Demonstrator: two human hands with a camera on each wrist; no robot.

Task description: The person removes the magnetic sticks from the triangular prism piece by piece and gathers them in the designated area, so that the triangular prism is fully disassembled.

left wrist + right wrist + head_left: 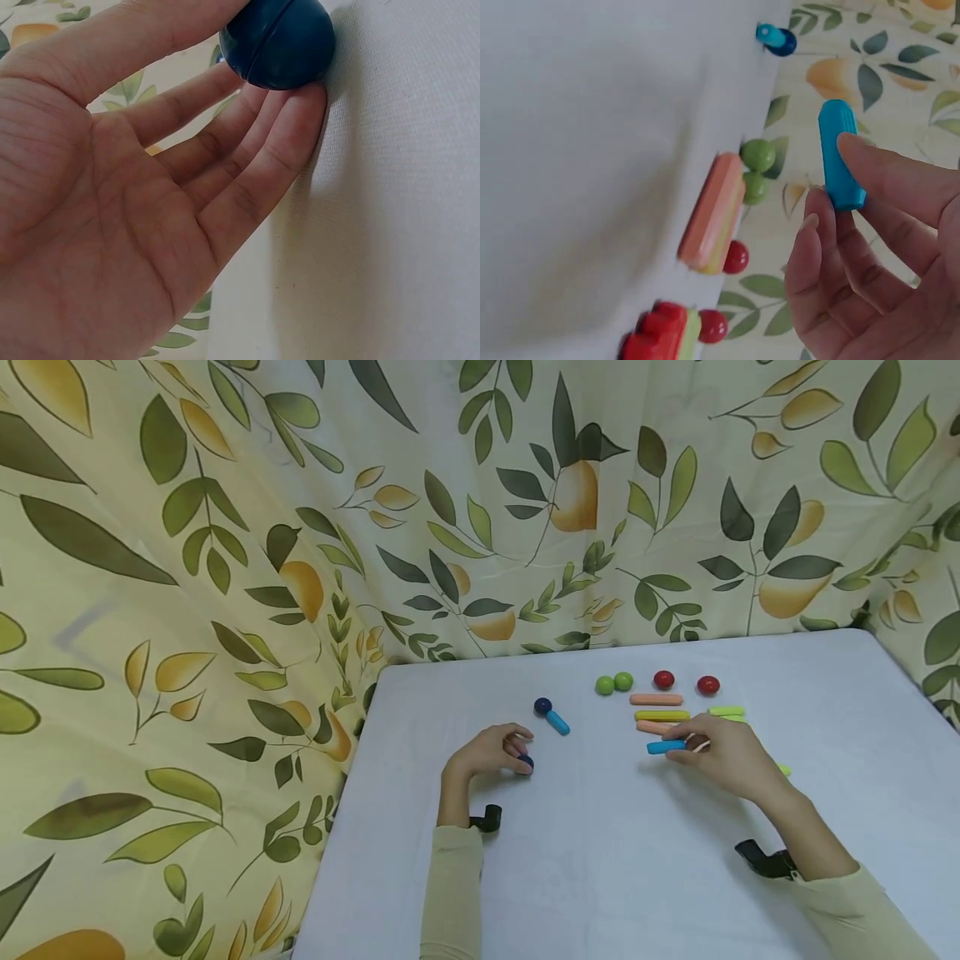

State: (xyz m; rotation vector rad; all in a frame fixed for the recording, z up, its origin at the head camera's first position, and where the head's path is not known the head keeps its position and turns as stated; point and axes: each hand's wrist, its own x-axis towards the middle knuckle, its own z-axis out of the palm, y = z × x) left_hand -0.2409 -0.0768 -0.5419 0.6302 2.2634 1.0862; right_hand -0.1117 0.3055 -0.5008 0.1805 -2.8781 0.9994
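Note:
At the left of the table, my left hand (487, 750) holds a dark blue ball (281, 45) between thumb and fingertips, low against the white cloth. The left wrist view shows a seam line across this ball. Over to the right, my right hand (733, 756) pinches a short bright blue stick (838, 154) between thumb and fingers. The stick is ridged along its length and is held above the cloth. Beyond my left hand lie a second dark blue ball (543, 706) and another blue stick (557, 722), end to end.
The white-clothed table (585, 860) meets a leaf-patterned curtain (517, 568) at the back. Green balls (623, 681), red balls (663, 679), orange sticks (656, 699), a yellow stick (662, 716) and light green sticks (726, 711) lie beyond my right hand. A red ridged piece (656, 334) shows too.

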